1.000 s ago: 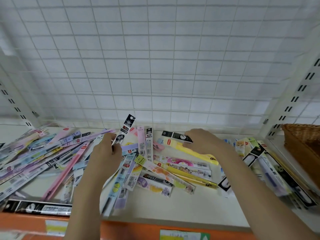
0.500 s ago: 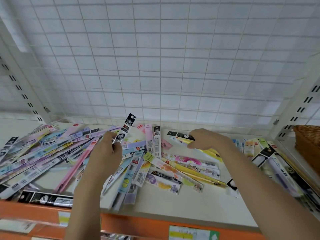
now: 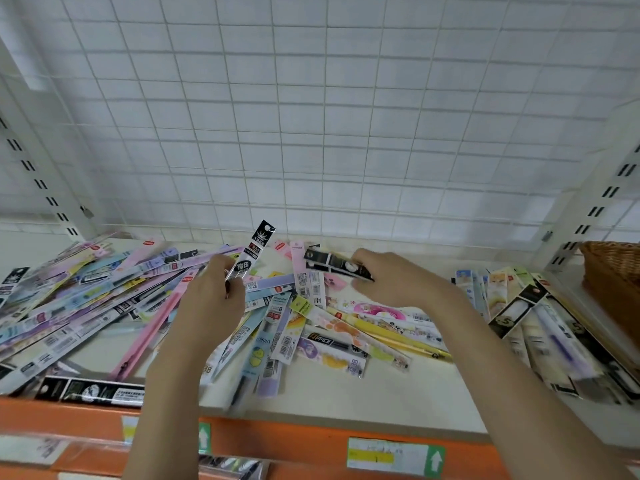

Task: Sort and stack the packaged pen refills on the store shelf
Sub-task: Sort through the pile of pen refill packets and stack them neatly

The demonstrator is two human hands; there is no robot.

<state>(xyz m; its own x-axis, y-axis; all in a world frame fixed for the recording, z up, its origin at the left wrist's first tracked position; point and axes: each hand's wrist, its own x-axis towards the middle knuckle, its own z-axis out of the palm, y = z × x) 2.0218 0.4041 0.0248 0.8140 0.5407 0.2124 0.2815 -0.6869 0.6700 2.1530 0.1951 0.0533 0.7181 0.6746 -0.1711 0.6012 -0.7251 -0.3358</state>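
Observation:
Many long refill packets lie loose on the white shelf [image 3: 346, 396]. My left hand [image 3: 211, 299] grips a black-and-white refill packet [image 3: 258, 245], its top pointing up and back. My right hand [image 3: 391, 282] pinches a black packet [image 3: 329, 263] by its right end, held flat just above the heap. A pastel pile [image 3: 86, 292] spreads on the left, a mixed yellow and pink heap [image 3: 363, 327] lies in the middle, and a row of packets [image 3: 526, 313] lies on the right.
A white wire grid [image 3: 311, 116] backs the shelf. A wicker basket [image 3: 613, 271] stands at the right edge. A black packet [image 3: 93, 391] lies along the orange front rail [image 3: 311, 445], which carries price labels. Slotted uprights stand at both sides.
My right hand has lifted the black packet slightly off the yellow one beneath. My left hand keeps its packet in about the same place. The view has shifted a little left and down.

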